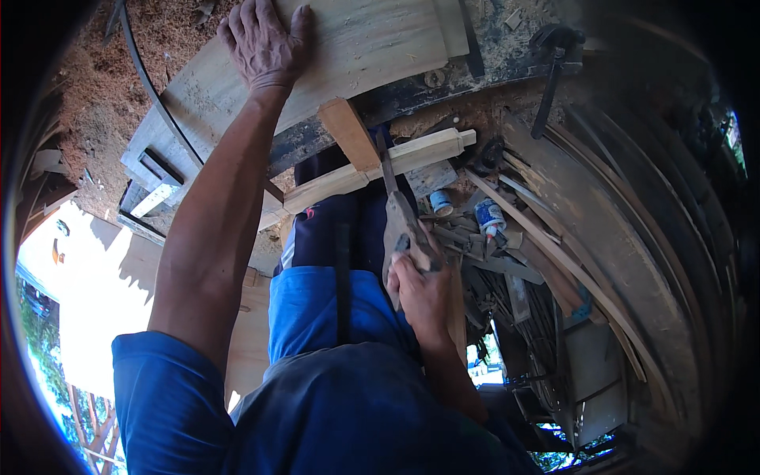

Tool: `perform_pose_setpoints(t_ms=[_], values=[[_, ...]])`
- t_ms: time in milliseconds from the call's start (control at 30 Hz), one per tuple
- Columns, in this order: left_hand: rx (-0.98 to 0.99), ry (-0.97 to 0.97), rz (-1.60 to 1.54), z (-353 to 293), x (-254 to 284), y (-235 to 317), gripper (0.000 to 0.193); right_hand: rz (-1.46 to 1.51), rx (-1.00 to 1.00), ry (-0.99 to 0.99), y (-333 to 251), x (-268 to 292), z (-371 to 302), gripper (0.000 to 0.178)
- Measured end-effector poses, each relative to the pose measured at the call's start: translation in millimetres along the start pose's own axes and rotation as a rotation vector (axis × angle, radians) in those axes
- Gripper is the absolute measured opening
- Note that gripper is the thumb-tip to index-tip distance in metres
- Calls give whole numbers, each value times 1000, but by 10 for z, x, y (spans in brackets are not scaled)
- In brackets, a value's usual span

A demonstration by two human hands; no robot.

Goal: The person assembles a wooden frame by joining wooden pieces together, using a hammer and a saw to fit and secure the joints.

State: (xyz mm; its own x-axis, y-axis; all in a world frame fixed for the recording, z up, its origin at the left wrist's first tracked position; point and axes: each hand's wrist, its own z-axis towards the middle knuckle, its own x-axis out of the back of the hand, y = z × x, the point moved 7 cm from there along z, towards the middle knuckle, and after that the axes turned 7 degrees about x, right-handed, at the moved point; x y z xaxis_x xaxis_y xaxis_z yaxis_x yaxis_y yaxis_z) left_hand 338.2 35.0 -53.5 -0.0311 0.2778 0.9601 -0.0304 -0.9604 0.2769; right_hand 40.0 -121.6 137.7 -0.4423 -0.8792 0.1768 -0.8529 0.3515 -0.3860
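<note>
At the top, my left hand (265,47) lies flat on a wide pale wooden board (372,47), fingers stretched out. Lower and to the right, my right hand (419,289) is wrapped round the handle of a handsaw (402,226). The saw's narrow blade points away from me and meets a pale wooden bar (423,153) that runs crosswise over my legs. Just left of the blade, a reddish-brown wooden piece (349,134) joins or rests against that bar; I cannot tell which. The blade's far tip is hard to make out.
A dark clamp (550,79) stands at the bench's far right edge. Below the bar are a blue-and-white can (441,203) and a glue bottle (490,218) among wood scraps. Long planks (602,229) lean at the right. A try square (158,182) lies at the left.
</note>
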Motion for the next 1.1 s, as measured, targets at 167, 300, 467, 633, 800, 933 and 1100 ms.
perform_pose_setpoints(t_ms=[167,300,467,633,800,933,1100], values=[[-23,38,11,-9,-42,81,65,60,-139,60,194,-68,343,53],[-19,44,15,74,23,47,65,-28,-121,53,80,-54,259,51],[20,11,52,47,-32,19,65,-17,-49,14,-326,142,-224,56],[-18,9,30,20,-16,88,64,-37,-22,78,-229,68,-30,57],[-25,49,12,23,1,49,65,8,0,83,-244,210,64,56],[-11,33,26,-14,-39,12,64,-316,182,52,-334,335,-474,62],[38,20,8,4,-18,17,64,-859,567,-255,-560,117,-979,62]])
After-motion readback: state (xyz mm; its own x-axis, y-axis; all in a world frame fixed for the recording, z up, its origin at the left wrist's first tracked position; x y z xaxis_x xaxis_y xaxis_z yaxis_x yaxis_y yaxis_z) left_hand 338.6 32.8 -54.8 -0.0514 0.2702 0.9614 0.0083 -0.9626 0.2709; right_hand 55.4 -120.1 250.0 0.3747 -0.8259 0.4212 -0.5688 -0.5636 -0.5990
